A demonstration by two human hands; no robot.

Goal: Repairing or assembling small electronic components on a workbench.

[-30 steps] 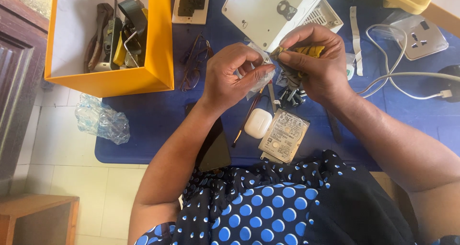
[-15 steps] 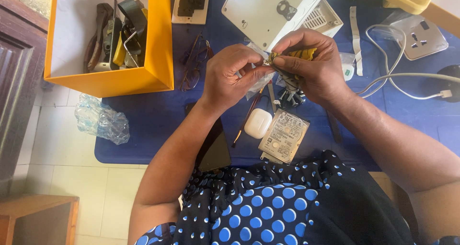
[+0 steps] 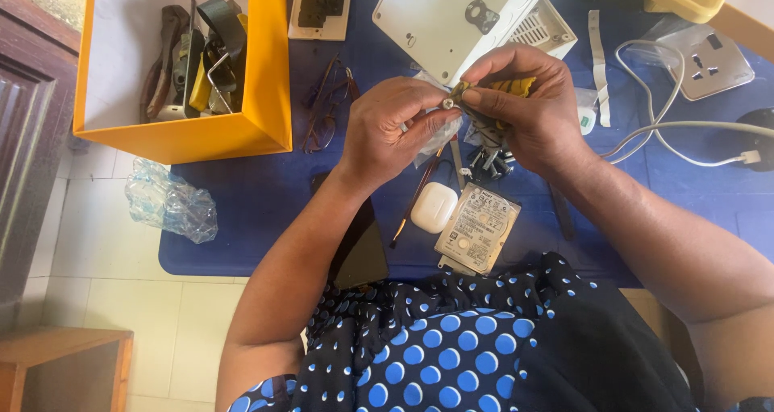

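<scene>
My left hand (image 3: 399,130) pinches a small clear plastic bag (image 3: 431,138) and a small silver screw (image 3: 446,103) at its fingertips. Close against it, my right hand (image 3: 528,110) grips a tool with a yellow and black handle (image 3: 508,85), its tip meeting the screw. Both hands hover above a blue table mat (image 3: 258,202). Under them lie a hard disk drive (image 3: 477,228), a small white rounded case (image 3: 434,207) and a little pile of metal parts (image 3: 490,160).
An orange box (image 3: 242,126) of hand tools stands at the left. Eyeglasses (image 3: 322,110), a switch plate (image 3: 321,12), a white plastic enclosure (image 3: 451,17), a wall socket (image 3: 713,61) with white cable (image 3: 685,126), a black phone (image 3: 359,247) and crumpled plastic (image 3: 169,206) surround the hands.
The hands have stayed nearly in place; the fingertips and the tool tip have drawn slightly closer together around the screw.
</scene>
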